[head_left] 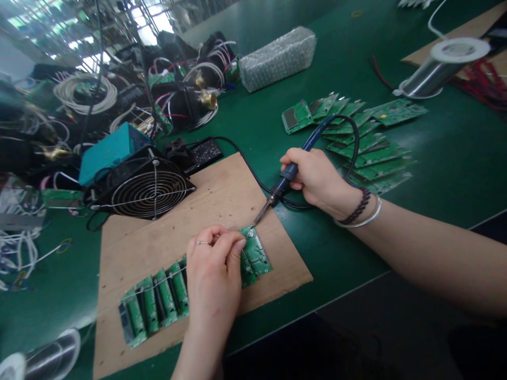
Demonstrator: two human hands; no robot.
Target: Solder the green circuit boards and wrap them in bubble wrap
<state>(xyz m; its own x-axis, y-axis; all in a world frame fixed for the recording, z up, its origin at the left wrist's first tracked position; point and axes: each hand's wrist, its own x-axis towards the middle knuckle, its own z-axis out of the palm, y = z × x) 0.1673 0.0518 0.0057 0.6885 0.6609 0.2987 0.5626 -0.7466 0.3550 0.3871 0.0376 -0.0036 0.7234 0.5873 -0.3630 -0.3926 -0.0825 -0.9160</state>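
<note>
My right hand (317, 177) is closed round the blue handle of a soldering iron (283, 182), whose tip touches the top corner of a small green circuit board (255, 253). My left hand (214, 269) pinches a thin solder wire next to that tip, with its fingers resting on the board. A row of several overlapping green boards (152, 306) runs left from under that hand, all lying on a brown wooden board (166, 237). The iron's black cord (352, 142) loops back past my right wrist.
A black fan (148, 187) stands at the wooden board's far left corner, with a teal box (109, 150) behind it. More green boards (368, 142) lie piled at the right. Solder spools (439, 68) (43, 356), a bubble-wrapped packet (277, 55) and tangled cables (85, 92) surround the green table (455, 163).
</note>
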